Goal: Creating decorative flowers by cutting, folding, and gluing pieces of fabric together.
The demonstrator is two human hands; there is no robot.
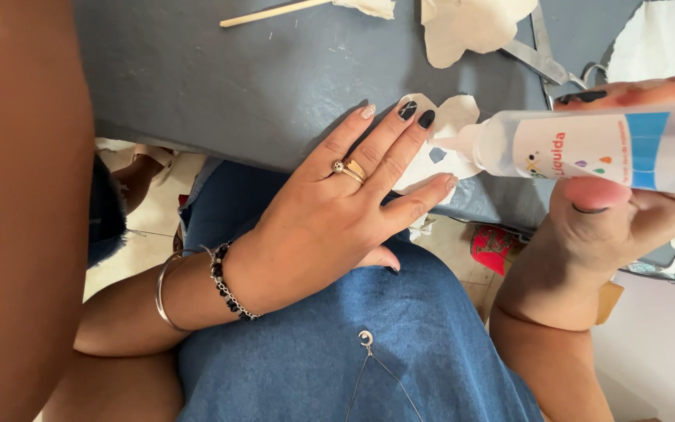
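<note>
My left hand [337, 203] lies flat with fingers spread, its fingertips pressing a small white cut-out paper shape [451, 129] onto the dark grey table [236, 86] near its front edge. My right hand [626, 211] grips a clear liquid glue bottle [587, 144] held sideways. Its white nozzle [455, 144] points left and touches the paper shape beside my left fingertips. The left hand wears rings and bracelets.
Metal scissors [544, 55] lie at the back right among larger white paper scraps [466, 27]. A thin wooden stick [271, 12] lies at the back. Blue denim [353, 328] covers my lap below the table edge. A bare arm [17, 203] fills the left side.
</note>
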